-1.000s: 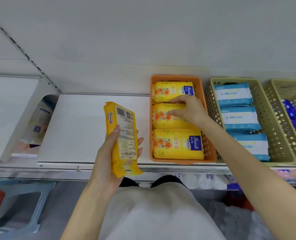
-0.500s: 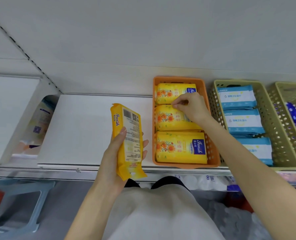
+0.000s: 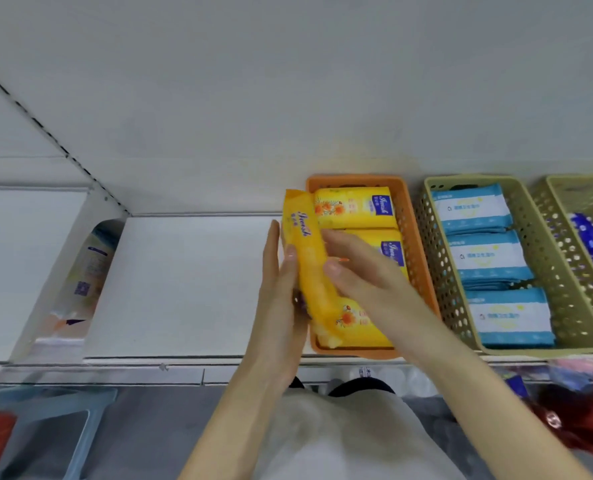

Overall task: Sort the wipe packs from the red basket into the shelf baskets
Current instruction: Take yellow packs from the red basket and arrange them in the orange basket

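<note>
left hand (image 3: 276,299) fingers clamped on yellow pack (image 3: 314,271), edgewise | right hand (image 3: 364,275) fingers straight, guiding | probably to fit gap at orange basket (image 3: 416,258) left wall

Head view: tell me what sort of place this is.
Likely a shop or stockroom shelf: a white shelf board carries an orange basket of yellow wipe packs beside a beige basket of blue packs.

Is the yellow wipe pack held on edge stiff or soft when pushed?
Probably soft: the yellow pack bows slightly between the left hand and right hand. Its smooth film looks slippery. On edge, it would likely tip flat.
</note>
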Motion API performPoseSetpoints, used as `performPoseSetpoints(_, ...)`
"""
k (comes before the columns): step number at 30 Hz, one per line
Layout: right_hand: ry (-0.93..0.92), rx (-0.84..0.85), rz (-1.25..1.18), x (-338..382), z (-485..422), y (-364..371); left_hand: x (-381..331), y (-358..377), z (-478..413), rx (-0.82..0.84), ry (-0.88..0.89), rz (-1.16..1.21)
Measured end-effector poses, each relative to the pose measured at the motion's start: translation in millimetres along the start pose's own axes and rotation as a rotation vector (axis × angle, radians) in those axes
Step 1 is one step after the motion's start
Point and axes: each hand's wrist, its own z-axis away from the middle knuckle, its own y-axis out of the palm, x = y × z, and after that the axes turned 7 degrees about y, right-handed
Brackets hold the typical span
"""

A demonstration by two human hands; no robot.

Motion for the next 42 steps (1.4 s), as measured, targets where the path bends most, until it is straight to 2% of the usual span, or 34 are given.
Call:
performPoseSetpoints(4,0.099,-0.034,-0.186,2.4,2.4,-10.8,-2.0,14.2,-8.1,-0.048,0.048,0.047)
performPoseSetpoints(11,0.275,0.107,-0.115,8.0,0.2,-63.6,-14.0,15.5,-19.4,-0.082,0.038,-0.061)
performPoseSetpoints(13,0.289,0.026,0.0,7.7,-4.9,-74.8,-17.5,16.4,-21.3,-0.093,0.054,-0.126)
performPoseSetpoints(16,0.158,-0.293,0.364,-1.5,-10.0,-79.5,-15.0,20.0,-21.1,-0.158,0.121,-0.136)
performPoseSetpoints(17,0.106,-0.391,0.408,-5.3,-9.5,-78.4,-12.3,22.1,-20.5,-0.191,0.142,-0.106)
performPoseSetpoints(19,0.073,-0.505,0.365,-11.8,-5.6,-73.3,-4.6,26.7,-19.4,-0.256,0.163,-0.037)
performPoseSetpoints(21,0.116,-0.545,0.262,-19.5,-4.9,-69.1,5.5,32.6,-20.5,-0.316,0.172,-0.006)
performPoseSetpoints(24,0.179,-0.514,-0.003,-27.5,-10.0,-62.2,19.4,44.9,-25.3,-0.405,0.18,0.008)
performPoseSetpoints(27,0.162,-0.483,-0.133,-30.6,-18.7,-57.0,28.9,57.1,-31.2,-0.428,0.176,-0.07)
performPoseSetpoints(30,0.224,-0.496,-0.266,-29.5,-35.2,-65.9,28.8,55.5,-45.8,-0.371,0.144,-0.336)
performPoseSetpoints(32,0.268,-0.529,-0.295,-28.8,-50.5,-78.5,24.3,47.2,-64.4,-0.293,0.159,-0.668)
performPoseSetpoints(35,0.276,-0.589,-0.267,-23.8,-77.8,-94.1,21.2,38.4,-96.9,-0.212,0.283,-1.125)
performPoseSetpoints(39,0.241,-0.65,-0.101,-25.1,-112.9,-110.2,26.4,36.0,-128.6,-0.088,0.391,-1.4)
performPoseSetpoints(42,0.244,-0.638,0.149,-35.1,-130.0,-118.2,31.9,32.5,-134.9,0.021,0.461,-1.566)
